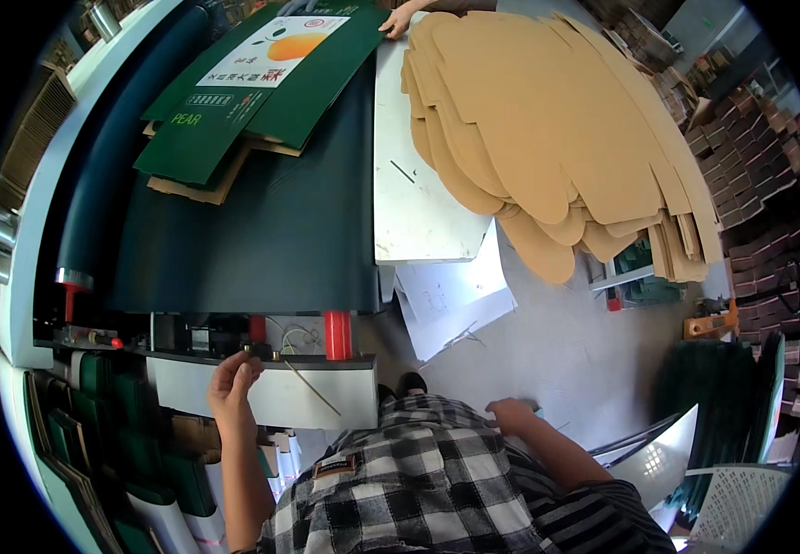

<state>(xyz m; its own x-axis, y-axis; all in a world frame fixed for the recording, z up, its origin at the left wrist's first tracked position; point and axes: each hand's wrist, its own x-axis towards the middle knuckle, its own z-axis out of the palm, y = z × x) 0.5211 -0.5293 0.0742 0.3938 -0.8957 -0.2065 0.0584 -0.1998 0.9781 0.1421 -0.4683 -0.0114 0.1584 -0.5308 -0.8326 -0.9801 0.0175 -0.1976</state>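
Note:
My left hand (232, 379) reaches up to the front edge of a machine, its fingers pinched on a small dark knob (254, 351) beside a red cylinder (337, 334). My right hand (511, 413) hangs low by my hip, fingers loosely curled, and something teal peeks out beside it; I cannot tell if it is held. A dark conveyor belt (270, 231) carries flat green printed carton blanks (257, 83) at its far end. Another person's hand (398, 20) touches the far edge of those blanks.
A big fanned stack of brown cardboard blanks (557, 129) lies on a white table (418, 212) to the right. White sheets (451, 295) lie on the floor. Green cartons (132, 443) stand lower left. Stacked cartons (760, 185) fill the right side. A white perforated basket (741, 503) sits lower right.

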